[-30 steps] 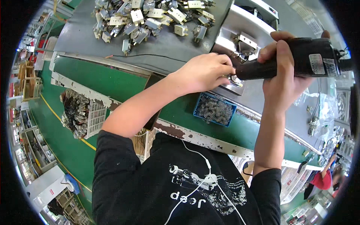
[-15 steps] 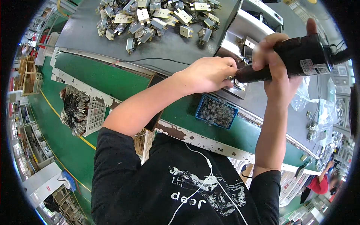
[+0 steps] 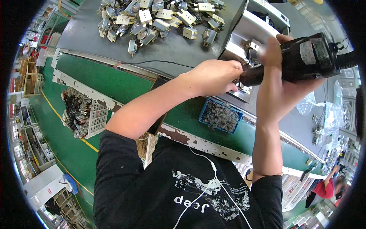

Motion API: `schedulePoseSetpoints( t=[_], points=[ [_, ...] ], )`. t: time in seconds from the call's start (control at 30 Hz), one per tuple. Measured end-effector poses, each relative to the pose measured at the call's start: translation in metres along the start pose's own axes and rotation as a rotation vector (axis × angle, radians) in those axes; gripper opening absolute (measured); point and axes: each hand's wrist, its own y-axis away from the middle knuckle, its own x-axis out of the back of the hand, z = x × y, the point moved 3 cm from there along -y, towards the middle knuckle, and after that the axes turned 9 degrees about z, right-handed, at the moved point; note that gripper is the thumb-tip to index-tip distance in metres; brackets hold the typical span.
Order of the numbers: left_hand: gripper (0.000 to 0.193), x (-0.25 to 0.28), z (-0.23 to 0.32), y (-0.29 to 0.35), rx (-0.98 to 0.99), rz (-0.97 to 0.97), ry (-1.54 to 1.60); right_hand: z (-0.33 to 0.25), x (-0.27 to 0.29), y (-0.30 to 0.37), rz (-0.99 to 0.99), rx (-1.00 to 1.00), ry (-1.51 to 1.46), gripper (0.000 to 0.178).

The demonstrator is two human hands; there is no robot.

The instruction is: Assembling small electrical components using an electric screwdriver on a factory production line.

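Note:
A black electric screwdriver (image 3: 310,57) lies nearly level, with my right hand (image 3: 272,82) wrapped round its body. Its narrow front end points left at the fingers of my left hand (image 3: 213,76). Those fingers are pinched together by the driver's tip, and what they hold is hidden behind them. Both hands are at the near edge of a shiny metal housing (image 3: 234,44) on the bench. Inside the housing, a small pale block-shaped part (image 3: 254,44) shows just beyond the driver.
Metal switch-like parts with pale faces (image 3: 164,23) are heaped on the grey bench (image 3: 87,34). Below my left hand sits a blue tray (image 3: 241,121) of small silvery pieces. Clear plastic bags (image 3: 331,118) lie at right. A thin black cable (image 3: 160,61) crosses the bench edge.
My right hand has shifted its grip on the screwdriver, its wrist and forearm swinging slightly left. The driver's body has rolled a little. My left hand stays at the tip.

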Motion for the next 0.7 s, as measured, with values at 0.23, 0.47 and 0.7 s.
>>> schedulePoseSetpoints(
  t=[0.23, 0.47, 0.7],
  points=[
    [0.033, -0.003, -0.002, -0.004, -0.038, 0.017, 0.032, -0.018, -0.009, 0.009, -0.051, 0.029, 0.448, 0.076],
    [0.034, -0.002, 0.000, -0.004, -0.021, -0.007, 0.022, -0.005, 0.007, 0.005, -0.146, 0.072, 0.116, 0.074],
    [0.033, -0.002, 0.000, -0.001, -0.028, 0.016, -0.012, -0.004, 0.012, -0.003, -0.306, 0.039, 0.037, 0.071]
  ],
)
